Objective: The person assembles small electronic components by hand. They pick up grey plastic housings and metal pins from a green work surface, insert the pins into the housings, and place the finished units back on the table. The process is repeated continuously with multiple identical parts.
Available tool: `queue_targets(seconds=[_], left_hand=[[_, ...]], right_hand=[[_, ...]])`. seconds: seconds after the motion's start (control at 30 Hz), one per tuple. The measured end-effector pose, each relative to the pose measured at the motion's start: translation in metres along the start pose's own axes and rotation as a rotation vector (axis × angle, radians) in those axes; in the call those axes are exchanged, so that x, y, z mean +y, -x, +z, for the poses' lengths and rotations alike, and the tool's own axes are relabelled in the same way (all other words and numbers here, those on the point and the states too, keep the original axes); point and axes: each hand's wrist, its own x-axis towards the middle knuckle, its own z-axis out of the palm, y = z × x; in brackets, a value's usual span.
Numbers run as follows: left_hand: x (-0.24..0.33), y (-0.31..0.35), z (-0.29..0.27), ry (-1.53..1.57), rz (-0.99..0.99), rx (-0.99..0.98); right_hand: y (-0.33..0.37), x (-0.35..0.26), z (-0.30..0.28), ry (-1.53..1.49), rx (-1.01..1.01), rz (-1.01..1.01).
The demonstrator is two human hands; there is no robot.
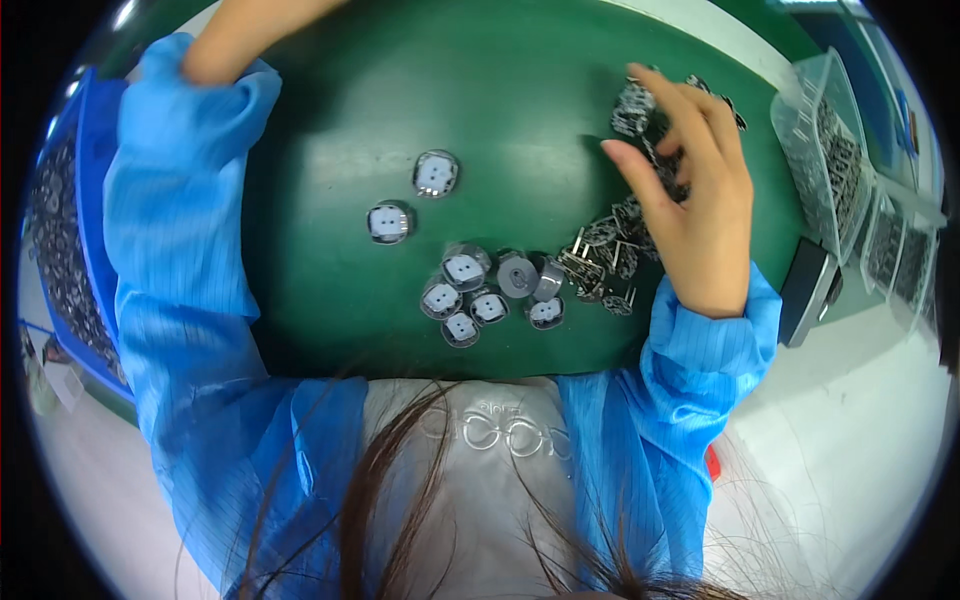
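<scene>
My right hand [705,215] hovers over a heap of small black-and-silver metal parts [610,245] on the right of the green table. Its thumb and fingers are apart, and no held thing shows between them; part of the heap is hidden beneath it. My left forearm [245,35] reaches out past the top edge, so the left hand itself is out of the picture. In the middle lies a cluster of round grey parts with pale, two-holed centres [464,267]. Two similar round parts [436,174] lie apart, farther off. One round part [517,273] shows a plain grey face.
The green table mat [330,300] spreads under everything. Along the left stands a blue bin [95,200] full of small dark parts. Clear plastic boxes [815,110] with metal parts stand at the right edge, beside a black-and-silver box-shaped object [805,290].
</scene>
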Motion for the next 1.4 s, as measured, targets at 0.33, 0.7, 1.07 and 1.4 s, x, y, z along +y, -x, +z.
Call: queue_targets(seconds=[0.33,0.7,1.07,1.4], left_hand=[[0.062,0.047,0.005,0.424,0.276,-0.584],[0.055,0.028,-0.001,0.529,0.106,-0.6],[0.046,0.032,0.021,0.486,0.165,-0.422],[0.062,0.035,0.02,0.468,-0.005,-0.274]], right_hand=[[0.002,-0.016,0.011,-0.014,0.019,-0.018],[0.005,-0.011,0.024,0.016,0.016,-0.208],[0.003,-0.018,0.016,-0.195,0.099,-0.187],[0.001,-0.023,0.022,-0.085,0.119,-0.002]])
